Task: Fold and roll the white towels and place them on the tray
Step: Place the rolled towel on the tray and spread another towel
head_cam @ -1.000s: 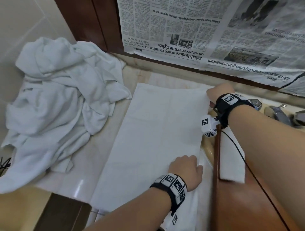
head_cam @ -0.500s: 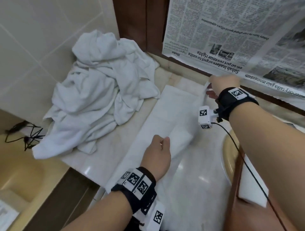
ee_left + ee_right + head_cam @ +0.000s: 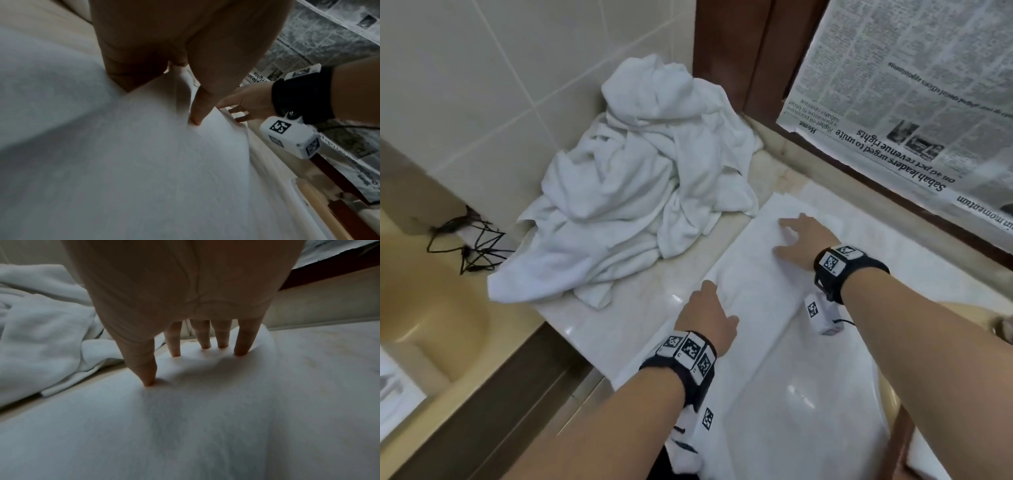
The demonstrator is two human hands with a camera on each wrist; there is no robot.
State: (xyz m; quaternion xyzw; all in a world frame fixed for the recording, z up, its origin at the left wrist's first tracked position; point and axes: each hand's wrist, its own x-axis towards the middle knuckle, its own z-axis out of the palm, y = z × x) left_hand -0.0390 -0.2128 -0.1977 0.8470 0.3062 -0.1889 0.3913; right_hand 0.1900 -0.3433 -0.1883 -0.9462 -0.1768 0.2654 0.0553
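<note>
A white towel [image 3: 753, 274] lies folded into a long narrow strip on the marble counter [image 3: 808, 394]. My left hand [image 3: 709, 315] rests flat on the strip's near part, fingers straight. My right hand [image 3: 799, 240] presses the far end with spread, straight fingers. In the right wrist view the fingertips [image 3: 241, 352] dent the towel [image 3: 205, 418]. The left wrist view shows a left fingertip [image 3: 196, 120] on the towel [image 3: 144, 162], with the right hand [image 3: 246, 104] beyond it. Neither hand grips anything.
A crumpled pile of white towels [image 3: 647, 192] sits against the tiled wall to the left of the strip. Newspaper [image 3: 911, 102] covers the back wall. Black cables [image 3: 469, 240] and a beige basin [image 3: 421, 308] are at the left. A brown wooden edge [image 3: 899, 442] shows at the bottom right.
Both hands carried the towel's right edge over to the left, narrowing it into a strip, then let go and now lie flat on it. The head view has swung left.
</note>
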